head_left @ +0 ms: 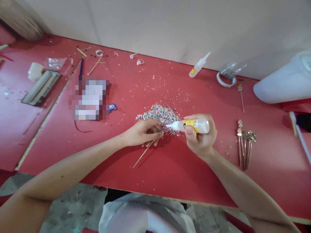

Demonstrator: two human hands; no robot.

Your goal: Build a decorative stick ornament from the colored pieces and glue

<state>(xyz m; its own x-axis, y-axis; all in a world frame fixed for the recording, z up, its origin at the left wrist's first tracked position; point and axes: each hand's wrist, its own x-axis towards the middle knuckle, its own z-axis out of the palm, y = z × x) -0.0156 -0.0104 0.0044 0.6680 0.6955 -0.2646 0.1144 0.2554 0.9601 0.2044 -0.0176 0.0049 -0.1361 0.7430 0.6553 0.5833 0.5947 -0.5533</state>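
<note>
Pale wall (155,26) at back, w/ a red table (145,176) along its foot. White cylinder (279,85) lies at far R, prob. kept there for elbow room. Both hands meet mid-table: R hand (202,137) wraps a squeeze bottle (191,125), thumb on the yellow label, other fingers curled round the far side, pressed to it. Bottle's held abt. level, nozzle (169,125) pointing L, likely so its tip gets to the L fingertips w/o that wrist having to turn.

L hand (144,133) pinches a thin stick (143,154) btwn thumb & forefinger; other fingers are bent in underneath. Stick's upper end sits at those fingertips, mostly hidden; shaft slants out below the palm toward the person, prob. to keep it out of the bottle's way. Can't tell if nozzle touches it.

Pile of shiny bits (160,111) is just beyond the fingertips, presumably for easy reach. Bunch of gold sticks (246,150) lies R of the R forearm, heads away from the person, likely set aside so nothing knocks them. Spare bottle (198,67) is nr the wall; single stick (241,98) nr the cylinder.
</note>
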